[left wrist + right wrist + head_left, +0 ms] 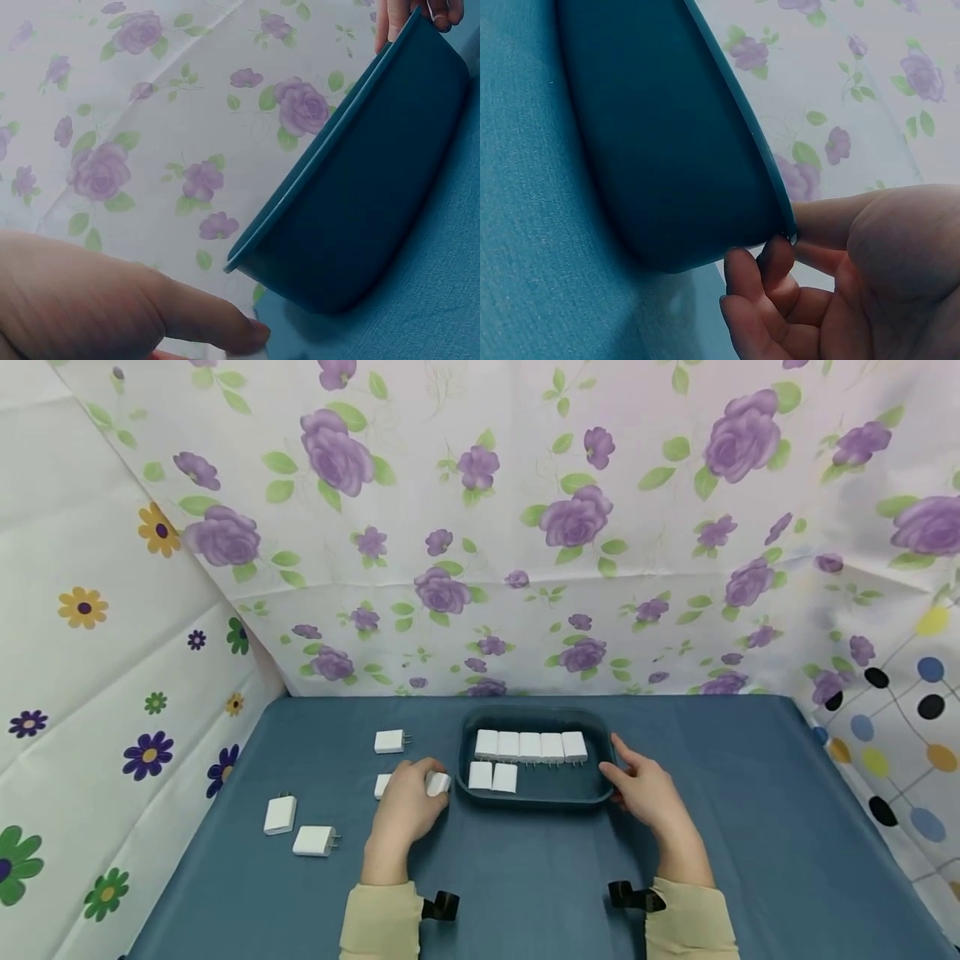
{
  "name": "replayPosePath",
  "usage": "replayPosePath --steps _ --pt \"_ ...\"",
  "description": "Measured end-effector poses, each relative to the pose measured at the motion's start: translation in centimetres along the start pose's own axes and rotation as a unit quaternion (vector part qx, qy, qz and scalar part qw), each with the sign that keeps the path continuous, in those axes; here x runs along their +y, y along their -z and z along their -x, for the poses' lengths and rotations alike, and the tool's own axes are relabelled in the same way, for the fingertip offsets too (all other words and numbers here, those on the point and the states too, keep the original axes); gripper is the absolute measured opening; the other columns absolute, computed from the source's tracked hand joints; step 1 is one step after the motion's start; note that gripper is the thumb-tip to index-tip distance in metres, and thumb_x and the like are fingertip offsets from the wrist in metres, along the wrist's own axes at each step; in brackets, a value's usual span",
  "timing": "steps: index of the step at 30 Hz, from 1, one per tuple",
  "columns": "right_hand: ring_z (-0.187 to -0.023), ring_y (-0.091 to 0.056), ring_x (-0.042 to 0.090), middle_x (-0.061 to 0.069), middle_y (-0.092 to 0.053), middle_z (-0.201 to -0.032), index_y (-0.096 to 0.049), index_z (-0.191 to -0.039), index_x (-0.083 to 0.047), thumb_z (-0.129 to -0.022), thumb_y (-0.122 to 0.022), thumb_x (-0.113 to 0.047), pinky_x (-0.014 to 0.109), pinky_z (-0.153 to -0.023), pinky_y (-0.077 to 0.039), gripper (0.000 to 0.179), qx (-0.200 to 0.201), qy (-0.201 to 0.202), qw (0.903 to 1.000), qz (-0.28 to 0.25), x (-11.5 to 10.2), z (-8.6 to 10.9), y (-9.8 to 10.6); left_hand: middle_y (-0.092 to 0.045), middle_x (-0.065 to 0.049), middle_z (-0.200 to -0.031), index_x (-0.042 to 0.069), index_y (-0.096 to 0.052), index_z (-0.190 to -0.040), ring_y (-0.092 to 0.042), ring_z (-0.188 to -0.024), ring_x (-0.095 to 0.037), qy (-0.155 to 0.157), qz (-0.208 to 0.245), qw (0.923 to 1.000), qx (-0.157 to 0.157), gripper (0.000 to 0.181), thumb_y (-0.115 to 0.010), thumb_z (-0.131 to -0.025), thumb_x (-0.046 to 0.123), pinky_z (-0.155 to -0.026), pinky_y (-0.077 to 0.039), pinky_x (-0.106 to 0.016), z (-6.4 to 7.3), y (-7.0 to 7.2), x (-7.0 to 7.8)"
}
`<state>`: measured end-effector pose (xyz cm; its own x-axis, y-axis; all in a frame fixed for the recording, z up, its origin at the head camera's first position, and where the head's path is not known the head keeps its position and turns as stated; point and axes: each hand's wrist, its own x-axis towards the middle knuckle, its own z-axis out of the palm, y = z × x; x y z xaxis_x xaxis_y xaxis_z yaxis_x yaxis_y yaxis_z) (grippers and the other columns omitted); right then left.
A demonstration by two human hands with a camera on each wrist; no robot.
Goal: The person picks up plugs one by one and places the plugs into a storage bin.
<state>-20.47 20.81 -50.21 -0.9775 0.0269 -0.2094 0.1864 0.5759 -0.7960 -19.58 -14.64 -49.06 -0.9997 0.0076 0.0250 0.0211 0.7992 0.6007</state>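
Note:
My left hand (411,802) pinches a white charger plug (438,784) between thumb and fingers, just left of the dark blue tray (562,797). In the left wrist view the thumb (202,319) shows, but the charger is nearly out of frame. My right hand (647,789) grips the tray's right end, with fingers (742,274) under the rim and the thumb at the edge. Inside the tray, several white chargers (529,746) form a back row, prongs toward me. Two more chargers (505,777) lie side by side at front left.
Left of the tray, loose chargers lie on the blue cloth: one at the back (389,742), one partly hidden (382,786) behind my left hand, and two farther left, a charger (281,815) and another charger (313,841). Flowered curtains (480,568) border the table.

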Motion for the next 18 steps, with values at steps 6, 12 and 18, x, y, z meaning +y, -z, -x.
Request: replayPosePath --steps 6,12,18 --pt "-0.076 -0.067 0.028 0.011 -0.061 -0.087 -0.027 -0.172 -0.018 -0.113 -0.058 -0.034 0.038 -0.067 -0.054 0.068 0.001 -0.001 1.0 0.003 -0.37 -0.14 0.16 -0.065 -0.02 -0.115 0.008 -0.077 -0.123 -0.064 -0.094 -0.033 0.002 0.019 0.9998 0.011 0.03 -0.081 -0.093 0.01 -0.08 -0.056 -0.052 -0.18 0.18 0.39" --pt "-0.076 -0.068 0.028 0.011 -0.061 -0.087 -0.027 -0.172 -0.018 -0.112 -0.058 -0.035 0.038 -0.066 -0.054 0.069 -0.003 -0.004 1.0 0.007 -0.39 -0.1 0.09 -0.065 -0.019 -0.117 0.007 -0.076 -0.127 -0.065 -0.095 -0.033 -0.002 0.032 0.999 0.032 0.033 -0.081 -0.095 0.014 -0.084 -0.056 -0.054 -0.14 0.19 0.39" --pt "-0.077 -0.068 0.029 0.011 -0.061 -0.087 -0.027 -0.172 -0.018 -0.112 -0.058 -0.034 0.038 -0.067 -0.054 0.069 -0.004 -0.008 0.9999 0.006 -0.46 0.06 0.03 -0.065 -0.021 -0.12 0.005 -0.073 -0.133 -0.064 -0.098 -0.034 0.003 0.051 0.9976 0.046 0.039 -0.08 -0.096 0.016 -0.085 -0.056 -0.054 -0.1 0.31 0.49"
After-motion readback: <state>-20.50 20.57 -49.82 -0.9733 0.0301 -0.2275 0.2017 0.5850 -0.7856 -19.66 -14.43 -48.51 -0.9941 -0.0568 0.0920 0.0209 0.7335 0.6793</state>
